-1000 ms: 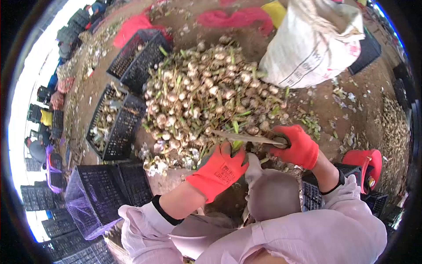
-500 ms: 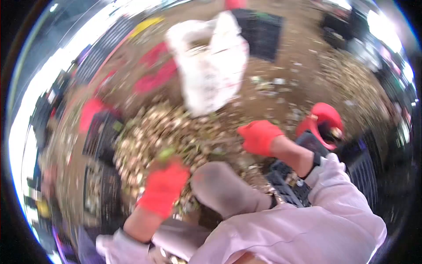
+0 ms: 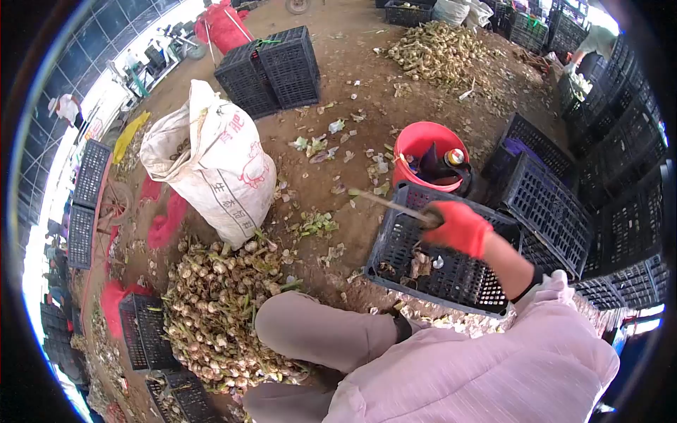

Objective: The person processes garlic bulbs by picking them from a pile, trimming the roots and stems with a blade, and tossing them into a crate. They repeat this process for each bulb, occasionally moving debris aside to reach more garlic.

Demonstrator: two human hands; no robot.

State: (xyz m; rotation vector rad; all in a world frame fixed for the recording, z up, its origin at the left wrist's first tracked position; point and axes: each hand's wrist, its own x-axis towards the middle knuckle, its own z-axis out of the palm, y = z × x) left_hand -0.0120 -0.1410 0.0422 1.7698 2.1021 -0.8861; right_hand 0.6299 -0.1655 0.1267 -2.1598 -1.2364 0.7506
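My right hand [image 3: 457, 229], in a red glove, is closed round the dark handle of a knife [image 3: 389, 204]. Its thin blade points left, above the rim of a black plastic crate [image 3: 451, 299]. A few garlic bulbs or scraps [image 3: 421, 265] lie in that crate, too small to tell apart. My left hand is out of view. In front of my knees is a large heap of garlic [image 3: 211, 310] with stems and roots. A white woven sack [image 3: 226, 166] with red and black print stands at the back of the heap, its mouth open.
A red bucket [image 3: 416, 141] holding a bottle stands beyond the crate. Black crates [image 3: 546, 204] are stacked at the right, with others [image 3: 271, 74] at the back. A second garlic heap [image 3: 441, 53] lies farther off. A person [image 3: 599, 44] bends at the far right.
The view has turned to the right, so the sack and heap sit farther left. My left hand has left the view from over the garlic. My right hand is now above the crate.
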